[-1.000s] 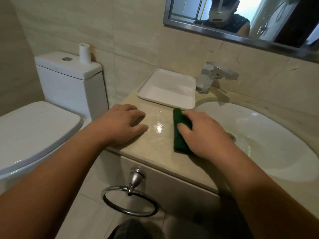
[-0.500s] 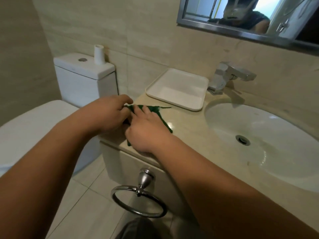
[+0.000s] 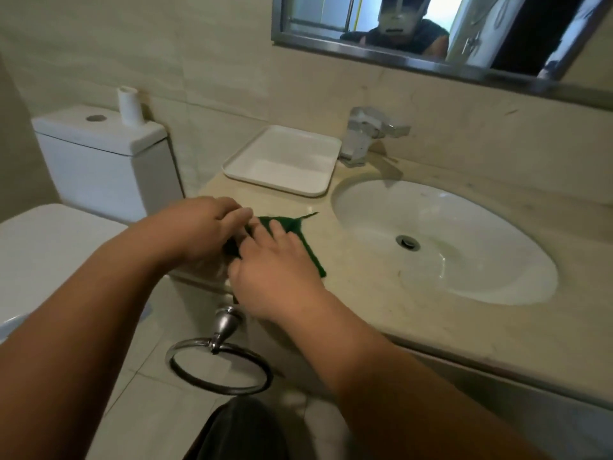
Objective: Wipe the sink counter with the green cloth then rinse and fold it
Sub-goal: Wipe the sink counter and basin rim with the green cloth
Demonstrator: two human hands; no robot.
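Note:
The green cloth (image 3: 300, 229) lies on the beige sink counter (image 3: 351, 287), at its left end, mostly covered by my hands. My right hand (image 3: 272, 270) presses flat on the cloth, fingers spread. My left hand (image 3: 205, 227) pinches the cloth's left edge with its fingertips. A thin corner of the cloth sticks out toward the basin. The white oval sink basin (image 3: 464, 260) with its drain (image 3: 407, 241) lies to the right of the cloth.
A white tray (image 3: 282, 161) sits at the back of the counter beside the chrome faucet (image 3: 368, 134). A towel ring (image 3: 219, 363) hangs under the counter edge. The toilet (image 3: 49, 234) and its tank (image 3: 99, 154), bearing a paper roll (image 3: 130, 105), stand to the left. Mirror above.
Both hands and the cloth moved from beside the basin to the counter's left end. The cloth went from a narrow folded strip under my right hand to being handled by both hands.

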